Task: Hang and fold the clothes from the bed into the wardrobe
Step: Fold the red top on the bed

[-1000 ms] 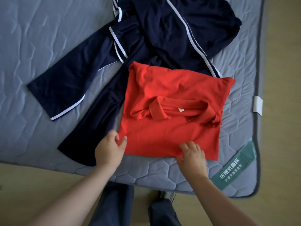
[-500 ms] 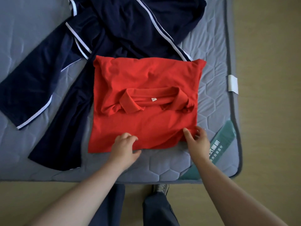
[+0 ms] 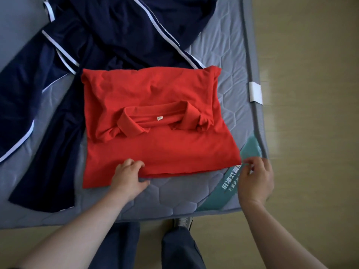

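A red polo shirt (image 3: 155,148) lies folded into a rough square on the grey quilted mattress (image 3: 174,199), collar up in the middle. My left hand (image 3: 128,177) grips its near hem, fingers curled over the edge and thumb on the mattress. My right hand (image 3: 256,179) is at the shirt's near right corner, fingertips pinched together right at the corner; whether it holds cloth is unclear. Navy clothes with white piping (image 3: 108,35) lie spread behind and left of the shirt, partly under it.
The mattress's near edge and right edge (image 3: 254,117) border a tan wooden floor (image 3: 310,94). A teal label (image 3: 233,183) marks the near right corner and a white tag (image 3: 255,93) hangs on the right edge. My legs and a shoe (image 3: 182,222) stand below.
My left hand has taken hold of the near hem's middle. My right hand slid right off the shirt to its near right corner. The view shifted left.
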